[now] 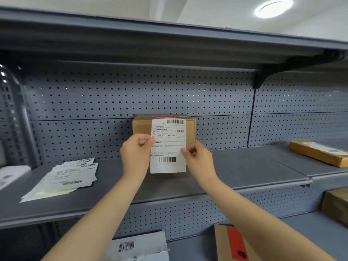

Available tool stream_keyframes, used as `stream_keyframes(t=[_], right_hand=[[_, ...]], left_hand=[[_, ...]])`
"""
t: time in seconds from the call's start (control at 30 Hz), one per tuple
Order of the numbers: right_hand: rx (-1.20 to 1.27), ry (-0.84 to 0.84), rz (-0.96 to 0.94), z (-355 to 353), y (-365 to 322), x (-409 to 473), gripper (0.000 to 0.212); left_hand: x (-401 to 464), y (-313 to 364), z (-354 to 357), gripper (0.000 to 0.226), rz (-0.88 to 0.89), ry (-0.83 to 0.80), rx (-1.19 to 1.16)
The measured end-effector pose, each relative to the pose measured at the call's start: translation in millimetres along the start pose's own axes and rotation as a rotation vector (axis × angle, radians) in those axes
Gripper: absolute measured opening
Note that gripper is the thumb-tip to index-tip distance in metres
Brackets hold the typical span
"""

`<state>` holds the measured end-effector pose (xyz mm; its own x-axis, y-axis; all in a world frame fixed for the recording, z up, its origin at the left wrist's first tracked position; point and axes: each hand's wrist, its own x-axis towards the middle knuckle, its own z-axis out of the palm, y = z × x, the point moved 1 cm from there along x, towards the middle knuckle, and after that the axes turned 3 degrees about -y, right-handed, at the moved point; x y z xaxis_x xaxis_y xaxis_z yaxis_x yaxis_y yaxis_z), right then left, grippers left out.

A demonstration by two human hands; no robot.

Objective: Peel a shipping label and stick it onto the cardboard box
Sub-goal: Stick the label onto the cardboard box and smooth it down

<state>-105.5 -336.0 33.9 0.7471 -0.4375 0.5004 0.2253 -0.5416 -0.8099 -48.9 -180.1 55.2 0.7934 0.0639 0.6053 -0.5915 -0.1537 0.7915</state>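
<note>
A white shipping label (168,147) with two barcodes hangs upright in the air in front of a brown cardboard box (140,126). The box stands at the back of the grey shelf (244,166), against the pegboard wall, with red tape on its top. My left hand (136,149) pinches the label's left edge at mid height. My right hand (197,155) pinches its right edge a little lower. The label covers most of the box's front face; I cannot tell whether it touches the box.
A loose pile of label sheets (66,178) lies on the shelf at the left. A flat cardboard parcel (318,152) rests on the shelf at the right. On the lower shelf sit a box with a red stripe (231,243) and a grey mailer with a barcode (139,245).
</note>
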Motion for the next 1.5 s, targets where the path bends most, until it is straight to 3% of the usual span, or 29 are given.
stream_keyframes(t=[0.63,0.87,1.03,1.37,1.5], right_hand=[[-0.243,-0.030,0.079,20.7,24.1,34.6,0.015],[-0.243,-0.009,0.080,22.6,27.1,41.2,0.033],[-0.229,-0.002,0.080,24.8,29.8,48.2,0.023],[-0.231,0.003,0.086,29.2,33.0,56.1,0.030],[-0.236,0.005,0.086,32.9,35.4,59.5,0.023]], left_hand=[[30.7,-38.8,27.1,0.005,-0.078,-0.018,0.136],[37.3,-40.9,33.6,0.006,-0.061,-0.014,0.138],[38.7,-41.1,34.8,0.005,-0.047,-0.004,0.146],[42.5,-47.8,37.3,0.004,-0.053,0.004,0.162],[43.9,-49.0,39.1,0.005,-0.058,0.008,0.162]])
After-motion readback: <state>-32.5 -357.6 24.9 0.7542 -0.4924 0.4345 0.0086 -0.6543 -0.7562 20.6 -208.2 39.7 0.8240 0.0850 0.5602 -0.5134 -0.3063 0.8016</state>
